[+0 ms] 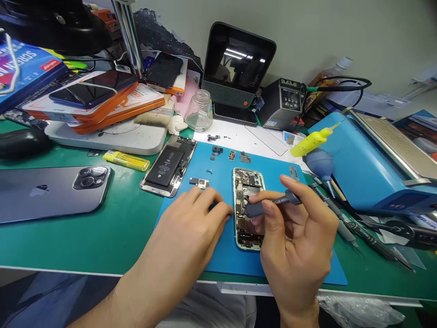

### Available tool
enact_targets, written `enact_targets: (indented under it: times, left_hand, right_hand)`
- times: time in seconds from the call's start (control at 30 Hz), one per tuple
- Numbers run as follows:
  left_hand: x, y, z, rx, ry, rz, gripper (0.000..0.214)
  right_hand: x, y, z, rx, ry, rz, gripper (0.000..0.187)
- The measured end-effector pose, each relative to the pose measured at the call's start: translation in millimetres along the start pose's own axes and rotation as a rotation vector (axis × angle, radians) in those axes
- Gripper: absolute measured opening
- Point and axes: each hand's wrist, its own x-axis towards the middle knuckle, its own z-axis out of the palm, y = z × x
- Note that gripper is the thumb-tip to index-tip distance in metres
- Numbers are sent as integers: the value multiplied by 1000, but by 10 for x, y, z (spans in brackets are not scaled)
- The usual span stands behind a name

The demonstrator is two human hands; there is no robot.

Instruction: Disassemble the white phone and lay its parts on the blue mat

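Observation:
An opened phone [248, 178] lies on a blue mat [225, 266], its inner boards and connectors bare. My right hand [297, 246] grips a dark grey screwdriver [257, 209], its tip down at the left side of the phone's interior. Beside the phone's left edge rests my left hand [191, 223], back upward, fingers curled and pressed together. Its fingertips are partly hidden, so whatever they pinch does not show. Small removed parts lie above the hands: a camera module [217, 149], metal shields [232, 156] and a small board piece [199, 183].
Left of the mat lie a detached phone screen with battery [167, 166], a yellow packet [126, 160] and a dark phone [51, 193]. At the right are tweezers [378, 241], a blue air blower [320, 164] and a blue machine [368, 168]. A glass jar [200, 111] stands behind.

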Motion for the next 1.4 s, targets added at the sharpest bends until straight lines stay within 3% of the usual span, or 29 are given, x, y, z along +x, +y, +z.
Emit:
enact_targets:
  times: [0.13, 0.2, 0.37, 0.53, 0.77, 1.0, 1.17, 1.33, 1.4]
  left_hand:
    - [-3, 2, -23, -20, -26, -31, 24]
    - [-9, 4, -39, -46, -35, -51, 24]
    - [-14, -4, -74, -66, -31, -58, 24]
    - [-8, -5, -94, -75, -37, -59, 18]
    - [-10, -12, -63, -67, -29, -58, 24]
    - [-23, 2, -56, -71, -43, -69, 24]
    - [-29, 0, -16, -70, -24, -55, 22]
    - [-42, -21, 25, -76, 9, -24, 21]
    - [-57, -33, 31, -72, 12, -2, 20]
  right_hand:
    - [14, 8, -30, -138, -24, -193, 78]
    - [20, 1, -37, -155, -52, -197, 84]
    - [25, -41, 5, 26, -71, -58, 73]
    - [35, -72, 37, -36, -34, -47, 75]
    - [87, -28, -25, -8, -101, -88, 49]
    - [23, -18, -30, -13, -53, -24, 54]
    - [1, -26, 2, -92, -18, -52, 70]
    - [-18, -73, -4, 48, 110, 20, 65]
    - [-39, -80, -33, 102, 105, 18, 65]
